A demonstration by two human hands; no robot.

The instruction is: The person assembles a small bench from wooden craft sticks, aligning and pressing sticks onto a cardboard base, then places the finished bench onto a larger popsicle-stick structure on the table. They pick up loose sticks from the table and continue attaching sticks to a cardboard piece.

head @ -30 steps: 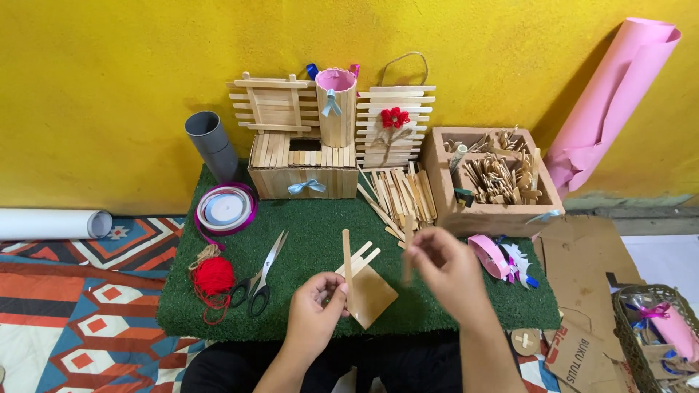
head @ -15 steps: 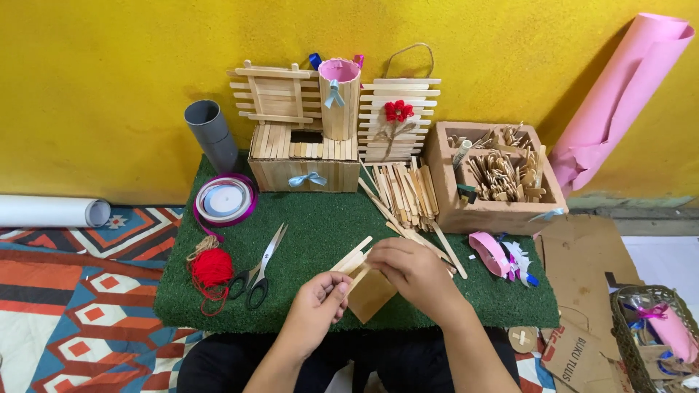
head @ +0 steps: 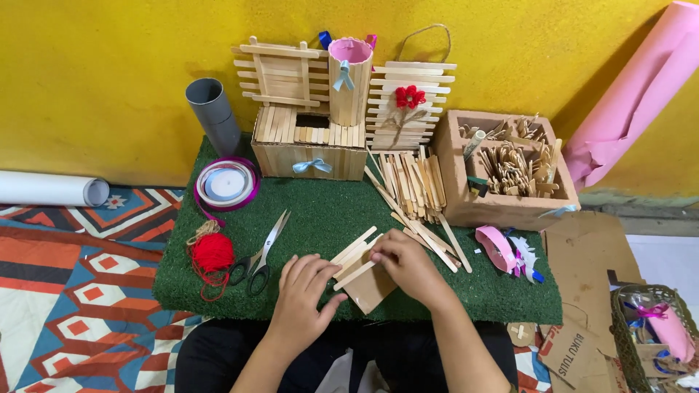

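Head view: your left hand lies flat, fingers together, pressing the brown cardboard piece at lower centre of the frame. Your right hand pinches the wooden sticks lying across the card's upper-left edge. Their long axis runs from lower left to upper right, between both hands; the right hand is nearer.

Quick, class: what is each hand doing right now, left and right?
Left hand: open, fingers flat on the cardboard piece.
Right hand: closed, pressing wooden sticks onto it.
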